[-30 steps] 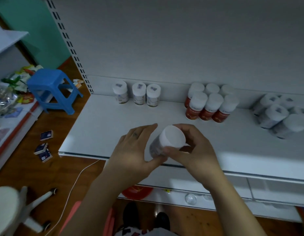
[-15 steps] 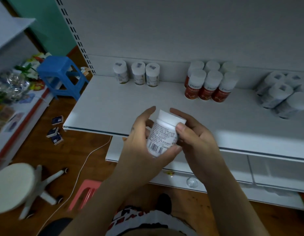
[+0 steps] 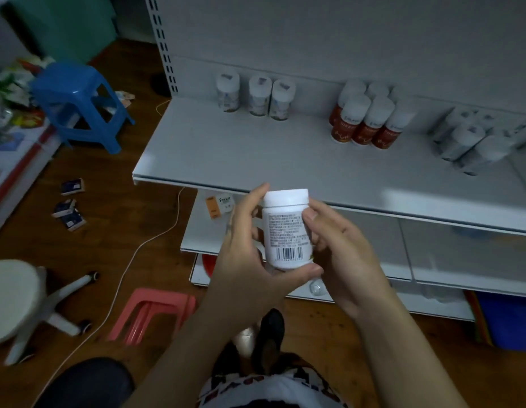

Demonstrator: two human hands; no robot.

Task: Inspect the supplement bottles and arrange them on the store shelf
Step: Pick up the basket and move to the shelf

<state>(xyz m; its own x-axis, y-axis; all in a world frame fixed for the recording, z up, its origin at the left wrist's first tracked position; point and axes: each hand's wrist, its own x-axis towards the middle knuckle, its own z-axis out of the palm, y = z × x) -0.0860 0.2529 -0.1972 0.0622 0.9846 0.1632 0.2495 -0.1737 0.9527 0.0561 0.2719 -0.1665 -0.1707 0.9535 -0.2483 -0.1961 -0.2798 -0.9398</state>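
Observation:
A white supplement bottle (image 3: 286,228) with a white cap stands upright between both hands, its printed label and barcode facing me, in front of the shelf's front edge. My left hand (image 3: 247,254) grips it from the left, thumb under its base. My right hand (image 3: 338,248) holds its right side with curled fingers. On the white shelf (image 3: 226,154), three white bottles (image 3: 257,97) stand in a row at the back left. Several red-labelled bottles (image 3: 366,122) stand grouped at the back middle. Several white bottles (image 3: 473,142) cluster at the right.
Lower shelves (image 3: 432,251) sit below, one holding a small box (image 3: 222,204). On the wooden floor are a blue stool (image 3: 79,104), a pink stool (image 3: 151,316), a white swivel stool (image 3: 14,298), a white cable (image 3: 144,242) and small dark boxes (image 3: 69,210). A blue bin (image 3: 509,322) is at the lower right.
The bottle has turned from cap-toward-me to upright with the barcode facing me. Both hands have drawn it down and back, off the shelf edge; the view tilted downward.

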